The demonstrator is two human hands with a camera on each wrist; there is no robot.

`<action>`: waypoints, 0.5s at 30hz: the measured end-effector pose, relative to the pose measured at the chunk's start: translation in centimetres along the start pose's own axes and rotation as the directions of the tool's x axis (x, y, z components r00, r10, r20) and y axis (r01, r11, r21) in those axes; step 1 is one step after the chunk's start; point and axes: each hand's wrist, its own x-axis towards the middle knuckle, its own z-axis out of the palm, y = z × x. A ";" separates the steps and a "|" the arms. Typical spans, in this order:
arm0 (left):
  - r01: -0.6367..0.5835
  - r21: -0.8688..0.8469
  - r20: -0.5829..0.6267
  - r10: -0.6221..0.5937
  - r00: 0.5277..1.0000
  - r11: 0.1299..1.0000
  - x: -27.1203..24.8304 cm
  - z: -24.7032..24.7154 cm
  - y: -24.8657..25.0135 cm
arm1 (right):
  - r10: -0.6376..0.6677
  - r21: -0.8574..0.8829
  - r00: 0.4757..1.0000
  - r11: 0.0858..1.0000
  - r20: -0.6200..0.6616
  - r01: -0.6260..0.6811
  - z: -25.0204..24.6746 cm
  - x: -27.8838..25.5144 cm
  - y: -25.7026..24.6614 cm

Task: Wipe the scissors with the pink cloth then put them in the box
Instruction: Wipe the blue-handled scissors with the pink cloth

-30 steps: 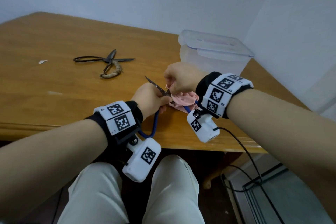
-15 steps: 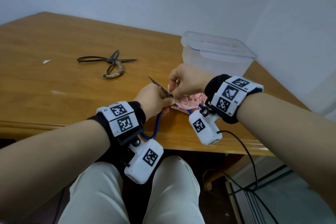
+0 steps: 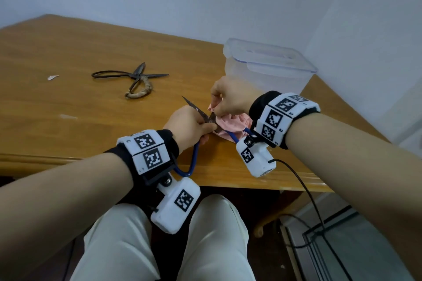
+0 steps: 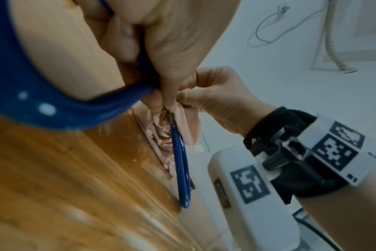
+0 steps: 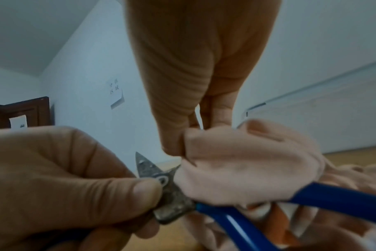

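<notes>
My left hand (image 3: pixel 189 124) grips blue-handled scissors (image 3: pixel 193 157) near the pivot, blades spread, above the table's front edge. One blade (image 3: pixel 194 106) points up and away. In the right wrist view the scissors' pivot (image 5: pixel 164 180) shows beside my left thumb. My right hand (image 3: pixel 228 100) pinches the pink cloth (image 3: pixel 230 123) around the other blade, which is hidden in the fabric. In the left wrist view the pink cloth (image 4: pixel 187 122) hangs from those fingers onto the table, with a blue handle loop (image 4: pixel 181 169) beside it. The clear plastic box (image 3: pixel 267 68) stands right behind my right hand, its top covered by a lid.
A second pair of dark metal scissors (image 3: pixel 134 80) with one wrapped handle lies open further back on the wooden table (image 3: pixel 68 57). A small white scrap (image 3: pixel 52 77) lies at the left. A black cable (image 3: pixel 303 191) hangs from my right wrist unit over the table edge.
My right hand has slid the cloth along the blade, up and away from the pivot. The left hand keeps its grip on the scissors in nearly the same place.
</notes>
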 end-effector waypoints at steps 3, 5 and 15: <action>0.015 -0.006 0.002 -0.015 1.000 1.000 -0.1 0.0 -0.2 | 0.005 0.008 1.000 1.000 0.013 -0.005 0.4 0.1 -0.1; 0.010 -0.019 0.011 -0.010 1.000 1.000 -0.1 -0.1 -0.2 | -0.006 0.065 0.998 0.998 0.057 0.002 0.5 -0.1 -0.2; -0.001 0.014 0.019 0.000 1.000 1.000 -0.5 0.0 -0.2 | 0.000 0.014 1.000 1.000 0.010 -0.001 0.1 -0.2 0.5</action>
